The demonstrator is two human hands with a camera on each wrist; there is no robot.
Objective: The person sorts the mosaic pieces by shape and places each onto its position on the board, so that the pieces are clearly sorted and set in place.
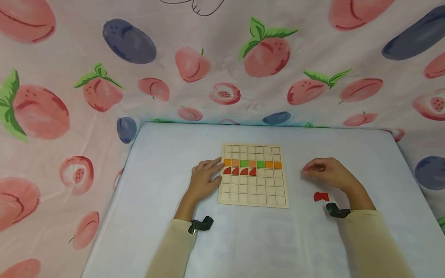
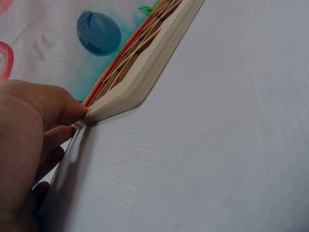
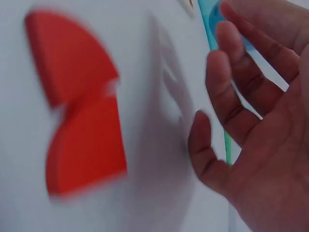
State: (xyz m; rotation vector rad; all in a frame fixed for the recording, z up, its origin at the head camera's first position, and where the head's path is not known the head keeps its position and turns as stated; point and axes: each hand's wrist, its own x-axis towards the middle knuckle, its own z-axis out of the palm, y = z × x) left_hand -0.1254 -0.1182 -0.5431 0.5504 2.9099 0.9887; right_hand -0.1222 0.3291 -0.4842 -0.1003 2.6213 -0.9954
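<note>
A square wooden grid board (image 1: 252, 195) lies on the table. One row holds orange and green square tiles (image 1: 243, 163); below it, several red quarter-circle pieces (image 1: 235, 171) fill the left cells. My left hand (image 1: 204, 179) rests at the board's left edge, thumb and fingertips touching it; the left wrist view shows the board's corner (image 2: 130, 99) beside the thumb. Right of the board, my right hand (image 1: 330, 172) is raised with thumb and index finger together, a bit of red showing at their tips. Two more red quarter-circle pieces (image 3: 89, 140) lie below that hand.
A white-covered table (image 1: 167, 154) bears everything. Behind and to the left hangs a fruit-print cloth (image 1: 194, 104). A black wrist camera (image 1: 201, 224) sits on the left wrist and another black wrist camera (image 1: 337, 211) on the right.
</note>
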